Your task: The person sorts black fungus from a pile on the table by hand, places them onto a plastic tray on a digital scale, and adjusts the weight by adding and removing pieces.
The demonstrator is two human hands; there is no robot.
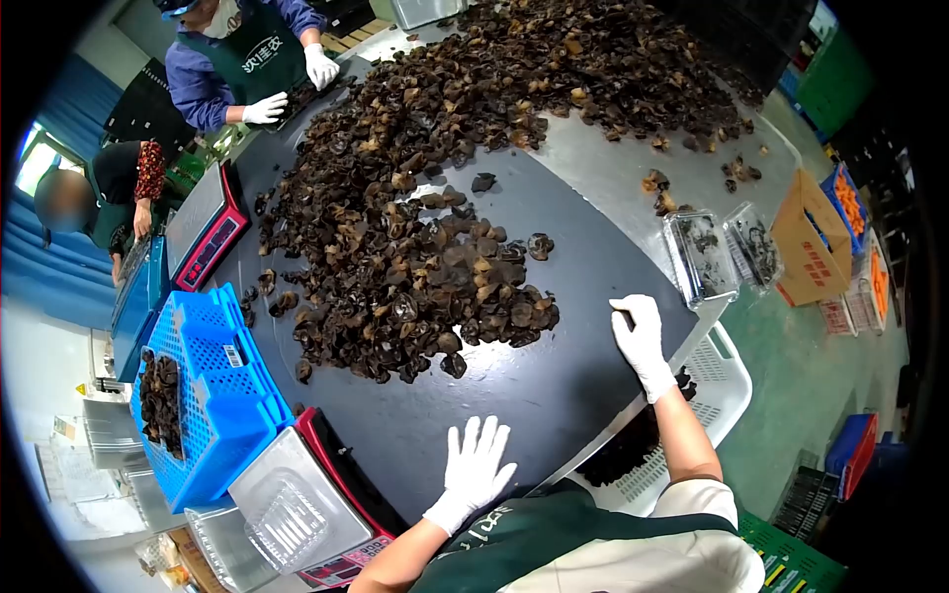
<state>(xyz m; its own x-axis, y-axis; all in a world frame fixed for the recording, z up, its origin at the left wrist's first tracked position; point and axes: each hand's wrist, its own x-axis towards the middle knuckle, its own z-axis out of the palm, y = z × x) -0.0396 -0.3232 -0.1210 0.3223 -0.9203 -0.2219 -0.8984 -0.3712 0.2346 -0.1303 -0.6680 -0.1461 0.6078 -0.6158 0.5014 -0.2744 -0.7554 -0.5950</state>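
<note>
A large heap of dark brown wood ear mushrooms [425, 257] lies on the grey table [583, 385]. My left hand [474, 465], in a white glove, is at the table's near edge below the heap, fingers spread and holding nothing. To the right, my right hand [640, 336], also white-gloved, rests by the table's right part, its fingers bent together around something I cannot make out. Two clear plastic boxes with dark pieces, one [700, 259] on the table's right edge and another [753, 245] beside it, are beyond my right hand.
A white basket [730, 381] holding dark mushrooms is below the table's right edge. On the left are a scale [297, 499], blue crates [213, 395] and a second red scale [203, 232]. Two co-workers [242, 59] [109, 198] are at the upper left. A cardboard box [816, 242] stands right.
</note>
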